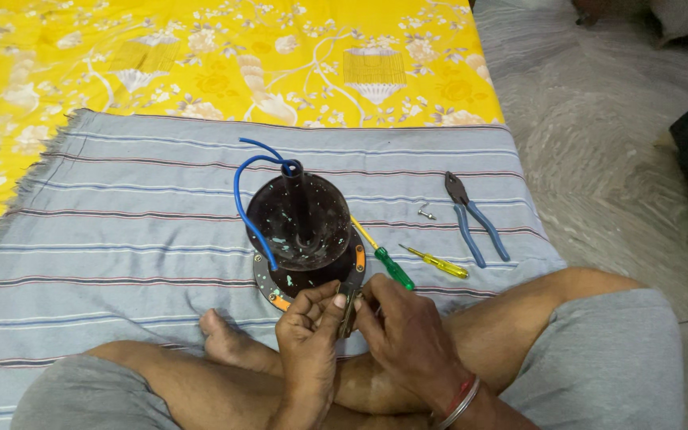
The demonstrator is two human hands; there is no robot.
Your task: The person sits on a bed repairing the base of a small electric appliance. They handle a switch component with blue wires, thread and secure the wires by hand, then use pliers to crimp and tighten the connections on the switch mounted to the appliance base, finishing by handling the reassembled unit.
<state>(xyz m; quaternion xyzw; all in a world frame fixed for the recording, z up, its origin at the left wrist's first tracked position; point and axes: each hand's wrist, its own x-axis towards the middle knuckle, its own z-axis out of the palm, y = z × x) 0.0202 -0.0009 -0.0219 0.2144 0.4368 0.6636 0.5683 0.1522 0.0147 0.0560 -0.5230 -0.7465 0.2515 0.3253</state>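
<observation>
A black, paint-flecked ceiling fan motor (300,231) with a central shaft and blue wires (242,191) sits on a striped grey cloth (121,231) in front of my crossed legs. My left hand (308,334) and my right hand (404,326) meet at the motor's near rim. Together they pinch a small dark metal bracket (350,302) that sticks out from the rim. A green-handled screwdriver (384,259) lies against the motor's right side, just above my right hand.
A small yellow screwdriver (438,263), blue-handled pliers (475,219) and a small metal screw (426,212) lie on the cloth to the right. A yellow flowered sheet (216,56) covers the bed behind. Grey floor (615,135) lies off to the right.
</observation>
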